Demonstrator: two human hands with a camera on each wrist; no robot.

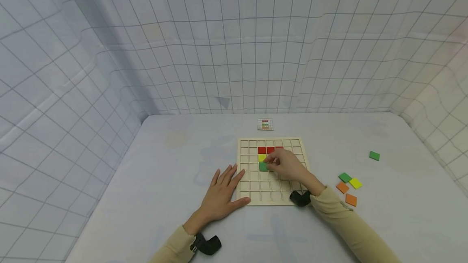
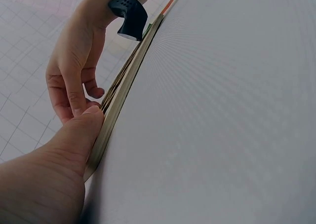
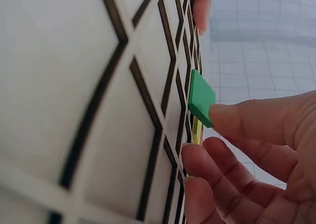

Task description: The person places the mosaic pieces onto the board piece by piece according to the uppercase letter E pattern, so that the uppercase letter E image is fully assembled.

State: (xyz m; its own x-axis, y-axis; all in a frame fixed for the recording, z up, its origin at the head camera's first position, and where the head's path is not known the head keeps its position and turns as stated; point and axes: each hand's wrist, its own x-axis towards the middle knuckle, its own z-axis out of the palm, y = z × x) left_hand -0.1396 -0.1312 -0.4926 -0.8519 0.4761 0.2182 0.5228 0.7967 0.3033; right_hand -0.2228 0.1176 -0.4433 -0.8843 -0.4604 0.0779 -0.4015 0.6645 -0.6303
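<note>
A pale grid board (image 1: 250, 186) lies on the table. Near its top are red tiles (image 1: 262, 150), the rightmost partly covered by my right hand (image 1: 289, 165). Below the left red tile sits a yellow tile (image 1: 262, 158). My right thumb and finger pinch a green tile (image 3: 202, 98) by its edge, at the cell beneath the yellow one; whether it is fully seated I cannot tell. With fingers spread, my left hand (image 1: 219, 198) rests at the board's left edge, its thumb (image 2: 81, 130) touching the near corner.
Behind the board lies a small pattern card (image 1: 265, 124) with coloured squares. To the right are loose tiles: a green one (image 1: 345, 177), a yellow one (image 1: 355, 183), orange ones (image 1: 351, 200) and another green one (image 1: 374, 155) farther back. Gridded white cloth (image 1: 234, 52) walls the table.
</note>
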